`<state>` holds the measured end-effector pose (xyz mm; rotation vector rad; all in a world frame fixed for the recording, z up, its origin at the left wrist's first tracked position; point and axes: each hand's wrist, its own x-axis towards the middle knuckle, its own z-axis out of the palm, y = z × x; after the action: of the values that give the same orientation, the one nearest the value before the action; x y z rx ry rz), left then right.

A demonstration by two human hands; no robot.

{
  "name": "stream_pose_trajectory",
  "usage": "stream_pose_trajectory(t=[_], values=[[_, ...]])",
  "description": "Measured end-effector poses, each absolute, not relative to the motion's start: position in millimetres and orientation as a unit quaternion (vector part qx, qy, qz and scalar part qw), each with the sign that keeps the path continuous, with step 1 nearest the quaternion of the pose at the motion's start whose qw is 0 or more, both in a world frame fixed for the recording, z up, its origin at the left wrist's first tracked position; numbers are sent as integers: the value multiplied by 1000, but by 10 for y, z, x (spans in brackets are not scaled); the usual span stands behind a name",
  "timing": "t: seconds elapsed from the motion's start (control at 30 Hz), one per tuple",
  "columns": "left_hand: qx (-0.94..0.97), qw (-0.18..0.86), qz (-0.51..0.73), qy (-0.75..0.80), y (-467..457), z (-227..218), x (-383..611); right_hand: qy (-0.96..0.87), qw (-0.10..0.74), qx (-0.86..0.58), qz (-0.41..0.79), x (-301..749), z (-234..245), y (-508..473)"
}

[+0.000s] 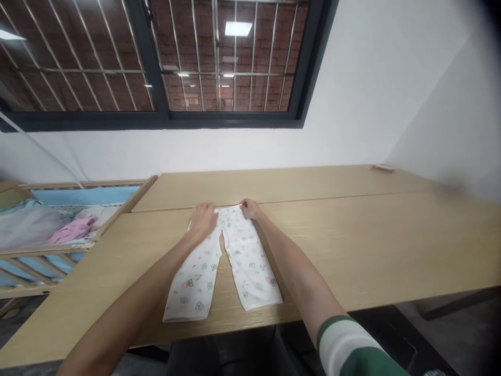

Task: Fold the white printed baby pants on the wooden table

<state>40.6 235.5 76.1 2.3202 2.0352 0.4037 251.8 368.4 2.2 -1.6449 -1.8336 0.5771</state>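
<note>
Wood slats, pale: a baby crib (117,209) stands against the left edge of the table, its rail level with the tabletop. Blue bedding inside, a heap of grey-white netting at the far left, and a pink garment (72,230) lying beside it near the crib's middle. Above, a dark-framed window (156,62) with metal bars; brick wall behind the glass.

Left hand (203,219): palm down on the left corner of the waistband, fingers curled over the cloth. Contact is certain; whether the fingers pinch the fabric or only press on it, cannot tell from this angle. Forearm bare, running in from the near left corner.

Baby trousers (242,261): white with small green and pink prints, spread flat at the middle of the table. Waistband lies on the far side, just short of the seam where two tabletops meet. Both legs point to the near edge and splay slightly apart, cuffs just short of that edge. Left leg is partly crossed by the left forearm.

Right hand (250,209): at the right corner of the waistband, fingers drawn together and closed on the cloth's edge. Forearm bare; a green-and-white striped sleeve (348,344) shows at the bottom.

Table (371,235): light wood, bare to the right of the trousers. One small flat object (383,167) sits at the far edge near the right corner, too small to identify. White walls meet in a corner behind it.
</note>
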Motion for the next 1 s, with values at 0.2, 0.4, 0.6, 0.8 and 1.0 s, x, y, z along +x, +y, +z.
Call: stream_pose_trajectory(t=[0.2, 0.4, 0.6, 0.8, 1.0], values=[[864, 138, 47, 481, 1219, 785, 1199, -674, 344, -575, 312, 2625, 98, 3673], [883, 176, -38, 434, 736, 645, 1645, -654, 370, -554, 358, 2698, 107, 3650], [875, 181, -17, 449, 792, 627, 1639, -624, 391, -558, 383, 2662, 105, 3633], [822, 279, 126, 480, 657, 761, 1406, -572, 437, -570, 396, 2581, 222, 3493], [669, 472, 327, 472, 415, 800, 939, -530, 457, -578, 420, 2242, 428, 3425]])
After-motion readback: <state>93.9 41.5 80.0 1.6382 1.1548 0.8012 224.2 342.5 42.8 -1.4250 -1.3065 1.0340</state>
